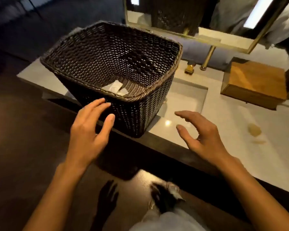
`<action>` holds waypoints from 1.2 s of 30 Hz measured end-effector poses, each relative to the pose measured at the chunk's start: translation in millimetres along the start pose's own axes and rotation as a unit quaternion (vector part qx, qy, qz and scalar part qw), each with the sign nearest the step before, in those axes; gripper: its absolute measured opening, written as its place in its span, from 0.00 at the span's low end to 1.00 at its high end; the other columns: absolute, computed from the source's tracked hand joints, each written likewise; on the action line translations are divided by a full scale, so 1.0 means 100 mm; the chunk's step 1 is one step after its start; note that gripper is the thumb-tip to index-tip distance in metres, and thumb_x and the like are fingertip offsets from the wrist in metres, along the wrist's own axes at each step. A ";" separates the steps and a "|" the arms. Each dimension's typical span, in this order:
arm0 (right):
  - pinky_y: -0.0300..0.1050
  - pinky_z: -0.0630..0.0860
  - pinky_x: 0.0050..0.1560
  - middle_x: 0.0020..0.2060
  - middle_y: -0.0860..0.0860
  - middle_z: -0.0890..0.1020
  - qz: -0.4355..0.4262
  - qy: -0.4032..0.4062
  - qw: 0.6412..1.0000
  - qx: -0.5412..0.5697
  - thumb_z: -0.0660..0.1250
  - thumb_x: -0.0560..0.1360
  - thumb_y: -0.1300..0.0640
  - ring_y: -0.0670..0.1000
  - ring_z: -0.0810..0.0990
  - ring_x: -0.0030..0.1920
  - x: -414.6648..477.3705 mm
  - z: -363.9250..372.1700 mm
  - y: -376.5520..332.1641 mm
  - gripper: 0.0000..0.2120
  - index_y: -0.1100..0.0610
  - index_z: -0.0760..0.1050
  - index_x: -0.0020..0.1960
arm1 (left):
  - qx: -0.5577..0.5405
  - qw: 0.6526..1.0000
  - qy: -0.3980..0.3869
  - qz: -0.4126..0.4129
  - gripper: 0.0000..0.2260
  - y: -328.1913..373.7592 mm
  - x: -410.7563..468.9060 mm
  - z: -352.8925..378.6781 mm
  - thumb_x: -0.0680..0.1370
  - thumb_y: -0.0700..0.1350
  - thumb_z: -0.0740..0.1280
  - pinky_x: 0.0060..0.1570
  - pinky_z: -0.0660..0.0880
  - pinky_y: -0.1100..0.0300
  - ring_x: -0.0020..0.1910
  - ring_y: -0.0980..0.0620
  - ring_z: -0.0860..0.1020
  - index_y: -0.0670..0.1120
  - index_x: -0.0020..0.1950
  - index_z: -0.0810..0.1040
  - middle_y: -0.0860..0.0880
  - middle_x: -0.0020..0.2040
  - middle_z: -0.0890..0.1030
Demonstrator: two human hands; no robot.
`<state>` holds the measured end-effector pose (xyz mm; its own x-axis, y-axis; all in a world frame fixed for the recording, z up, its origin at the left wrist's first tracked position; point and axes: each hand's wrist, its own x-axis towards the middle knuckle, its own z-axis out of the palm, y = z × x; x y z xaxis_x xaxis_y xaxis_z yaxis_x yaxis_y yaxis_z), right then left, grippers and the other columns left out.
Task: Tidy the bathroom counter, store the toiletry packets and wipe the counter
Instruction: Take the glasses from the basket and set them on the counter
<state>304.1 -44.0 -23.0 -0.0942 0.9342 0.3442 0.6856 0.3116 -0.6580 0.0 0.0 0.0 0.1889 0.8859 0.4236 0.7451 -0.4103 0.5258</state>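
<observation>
Watching basket overhang counter edge, frame centre; my hands spread, empty; nudge could tip it.

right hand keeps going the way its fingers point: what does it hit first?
Probably the basket. The right hand is open over the counter edge, fingers aimed left toward the basket's near corner wall, with only bare counter between. Depth is unclear; it might pass just in front.
</observation>
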 end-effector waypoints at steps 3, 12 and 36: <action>0.39 0.70 0.68 0.66 0.50 0.77 -0.064 0.043 0.997 -0.019 0.69 0.78 0.57 0.44 0.74 0.67 0.58 0.00 0.01 0.20 0.56 0.74 0.69 | 0.027 1.000 0.011 -0.010 0.21 -0.08 0.21 0.01 0.82 0.52 0.63 0.74 0.67 0.48 0.74 0.46 0.70 0.43 0.71 0.77 0.45 0.73 0.74; 0.62 0.55 0.77 0.62 0.49 0.78 -0.143 -0.055 0.985 -0.073 0.61 0.80 0.44 0.51 0.72 0.70 1.58 0.14 0.56 0.18 0.53 0.79 0.62 | 0.088 0.989 -0.025 -0.114 0.27 -0.22 0.51 0.36 0.83 0.64 0.45 0.75 0.57 0.33 0.82 0.52 0.51 0.56 0.73 0.72 0.51 0.80 0.64; 0.46 0.73 0.63 0.58 0.50 0.81 -0.117 -0.632 0.753 -0.142 0.68 0.75 0.42 0.50 0.78 0.58 3.33 1.24 0.32 0.21 0.47 0.75 0.65 | 0.265 0.771 -0.440 -0.377 0.22 -0.31 1.95 0.60 0.80 0.59 0.60 0.68 0.67 0.44 0.69 0.42 0.74 0.51 0.72 0.74 0.46 0.71 0.76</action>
<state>204.9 298.6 -12.8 -0.7242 0.3344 -0.6031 0.6539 0.6108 -0.4465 52.2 198.6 22.0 -0.2384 0.7281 -0.6427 0.9679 0.2321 -0.0961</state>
